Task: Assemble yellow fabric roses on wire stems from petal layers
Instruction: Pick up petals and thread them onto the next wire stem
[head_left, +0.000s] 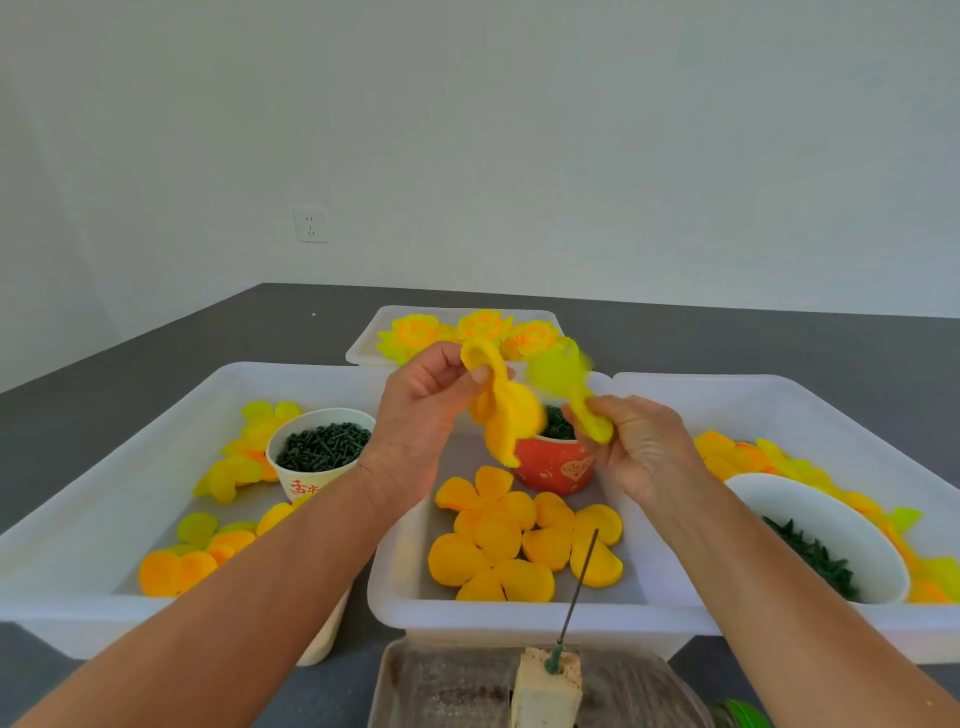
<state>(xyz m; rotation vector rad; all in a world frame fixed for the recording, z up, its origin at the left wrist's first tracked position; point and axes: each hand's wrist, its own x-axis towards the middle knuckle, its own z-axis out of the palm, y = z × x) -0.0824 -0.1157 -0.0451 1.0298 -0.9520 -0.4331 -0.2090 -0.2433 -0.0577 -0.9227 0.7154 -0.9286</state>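
Hands, left hand (421, 410) and right hand (636, 447), pinch petal layers (506, 415) at centre frame, directly above the upright wire stem (579, 587) at bottom centre.

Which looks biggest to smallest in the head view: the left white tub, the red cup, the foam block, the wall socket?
1. Left white tub
2. Red cup and foam block: look alike, and the block is nearer and cut off, so unranked
3. Wall socket

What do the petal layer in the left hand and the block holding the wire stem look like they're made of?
Petal layer: looks like soft matte fabric, since it droops and folds from the left hand.
Block: probably pale foam, going by its rough porous top, where the wire stem stands stuck in.
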